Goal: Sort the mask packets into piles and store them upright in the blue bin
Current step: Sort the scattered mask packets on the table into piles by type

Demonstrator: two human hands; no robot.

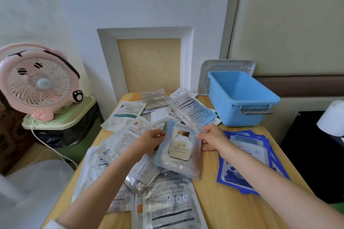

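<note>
Both hands hold a pale blue mask packet (180,151) printed with a cream bottle, lifted slightly over the table's middle. My left hand (151,140) pinches its upper left edge and my right hand (212,138) grips its upper right edge. Several silver and white mask packets (128,115) lie scattered across the wooden table (219,201). A pile of dark blue packets (243,158) lies at the right, under my right forearm. The blue bin (242,98) stands at the far right corner with nothing visible inside.
A grey lid (227,65) leans on the wall behind the bin. A pink fan (37,82) sits on a green-lidded box left of the table, its white cord hanging down. A white roll (333,117) rests on a dark surface at the right.
</note>
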